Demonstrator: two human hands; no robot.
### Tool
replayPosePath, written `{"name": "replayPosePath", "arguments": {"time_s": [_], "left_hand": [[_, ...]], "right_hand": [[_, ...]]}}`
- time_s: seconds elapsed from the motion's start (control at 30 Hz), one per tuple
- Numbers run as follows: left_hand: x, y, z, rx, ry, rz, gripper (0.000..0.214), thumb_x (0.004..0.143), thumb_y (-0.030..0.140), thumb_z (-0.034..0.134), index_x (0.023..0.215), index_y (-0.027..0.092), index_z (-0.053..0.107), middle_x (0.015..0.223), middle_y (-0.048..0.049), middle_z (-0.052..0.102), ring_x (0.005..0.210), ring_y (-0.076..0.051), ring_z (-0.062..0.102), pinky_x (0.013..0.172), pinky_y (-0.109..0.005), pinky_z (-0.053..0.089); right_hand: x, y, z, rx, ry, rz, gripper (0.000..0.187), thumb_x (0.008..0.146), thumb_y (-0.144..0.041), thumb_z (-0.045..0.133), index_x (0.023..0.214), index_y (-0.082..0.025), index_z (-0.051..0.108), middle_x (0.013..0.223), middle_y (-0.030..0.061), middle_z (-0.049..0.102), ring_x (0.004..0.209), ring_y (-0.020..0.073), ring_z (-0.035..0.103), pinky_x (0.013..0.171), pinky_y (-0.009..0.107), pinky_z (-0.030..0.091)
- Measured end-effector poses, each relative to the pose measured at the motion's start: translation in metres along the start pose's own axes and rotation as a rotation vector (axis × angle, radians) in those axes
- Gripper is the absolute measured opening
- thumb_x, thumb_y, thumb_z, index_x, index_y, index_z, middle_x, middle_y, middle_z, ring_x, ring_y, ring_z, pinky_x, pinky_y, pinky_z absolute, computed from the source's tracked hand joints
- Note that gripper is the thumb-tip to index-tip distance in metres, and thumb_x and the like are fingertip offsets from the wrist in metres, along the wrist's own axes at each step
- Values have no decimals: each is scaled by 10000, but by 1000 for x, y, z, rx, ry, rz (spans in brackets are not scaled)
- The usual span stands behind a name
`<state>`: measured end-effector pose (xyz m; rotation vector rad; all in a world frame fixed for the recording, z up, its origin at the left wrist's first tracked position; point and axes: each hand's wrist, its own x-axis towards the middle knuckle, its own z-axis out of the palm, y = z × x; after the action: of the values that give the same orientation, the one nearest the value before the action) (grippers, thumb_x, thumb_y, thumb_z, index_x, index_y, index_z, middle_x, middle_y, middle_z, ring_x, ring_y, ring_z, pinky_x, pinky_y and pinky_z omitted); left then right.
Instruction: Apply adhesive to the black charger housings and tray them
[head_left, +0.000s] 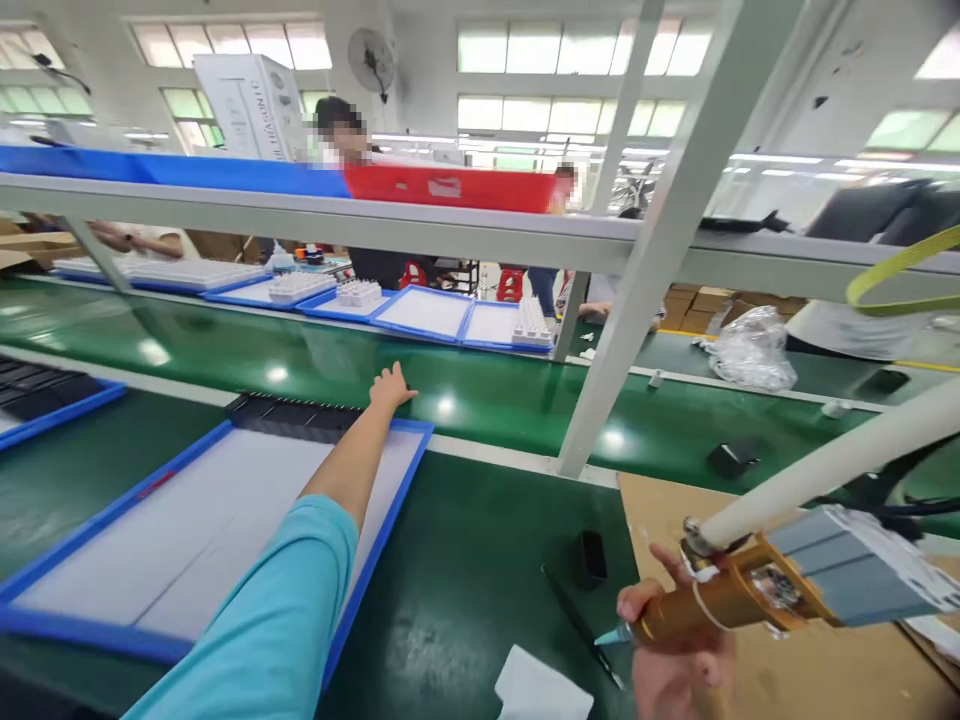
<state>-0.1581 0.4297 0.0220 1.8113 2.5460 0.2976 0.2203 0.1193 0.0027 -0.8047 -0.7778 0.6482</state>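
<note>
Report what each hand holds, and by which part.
The right hand grips the gold-coloured tool by its barrel, just behind the blue nozzle. The left hand, over the green belt, shows no object in it.

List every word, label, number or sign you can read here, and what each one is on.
"ULTRASONIC": running up the side of the white box on the shelf.
Pale patch on the red bin: too blurred to read.
Red mark on the blue-rimmed tray: too small to tell whether it holds writing.
</note>
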Motion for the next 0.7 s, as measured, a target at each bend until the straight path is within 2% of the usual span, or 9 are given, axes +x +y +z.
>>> {"name": "replayPosePath", "arguments": {"time_s": [0.13,0.2,0.37,0.47,0.57,0.63,0.7], "left_hand": [[15,8,2,3,-67,-75,514,867,354,650,1304,129,503,1304,-168,539,1175,-307,551,941,-471,494],[16,8,1,10,-76,-100,388,915,341,593,1247,146,543,1278,-122,554,1122,-255,576,928,-467,507],[7,1,-9,5,-89,-86,358,917,332,594,1221,145,557,1249,-110,569,1094,-241,587,917,-461,515],[-4,-4,-24,-39,-80,0,434,859,312,664,1235,134,540,1255,-133,573,1120,-266,583,944,-454,495],[-25,-6,-42,-121,-65,154,564,765,289,739,1262,146,513,1262,-142,585,1163,-288,571,972,-390,474],[-51,-4,-49,-182,-72,285,594,741,307,746,1270,185,505,1287,-104,582,1171,-269,569,983,-353,466],[-87,3,-49,-236,-106,425,610,720,330,751,1269,218,510,1303,-67,578,1127,-248,594,973,-334,474]], "right_hand": [[3,10,-7,4,-11,-13,569,648,-680,610,1106,-342,605,1145,84,604,471,146,550,437,353,417],[3,11,-9,8,-18,-11,573,644,-696,605,1095,-342,611,1142,85,609,461,142,545,423,349,415],[3,2,-4,-6,-8,-12,541,645,-703,611,1066,-364,634,1134,60,597,457,141,538,452,362,397],[2,-6,1,-6,-32,25,535,663,-652,623,1150,-431,601,1138,38,593,490,153,547,529,391,394],[-1,-12,4,10,-15,61,560,685,-610,614,1220,-459,555,1186,26,573,542,159,543,618,421,377],[-2,-14,3,13,-17,91,600,676,-607,627,1248,-450,537,1191,27,570,559,163,536,646,427,367],[-2,-16,2,4,-22,113,642,661,-607,647,1269,-439,525,1185,29,573,564,165,534,655,430,369]]}}
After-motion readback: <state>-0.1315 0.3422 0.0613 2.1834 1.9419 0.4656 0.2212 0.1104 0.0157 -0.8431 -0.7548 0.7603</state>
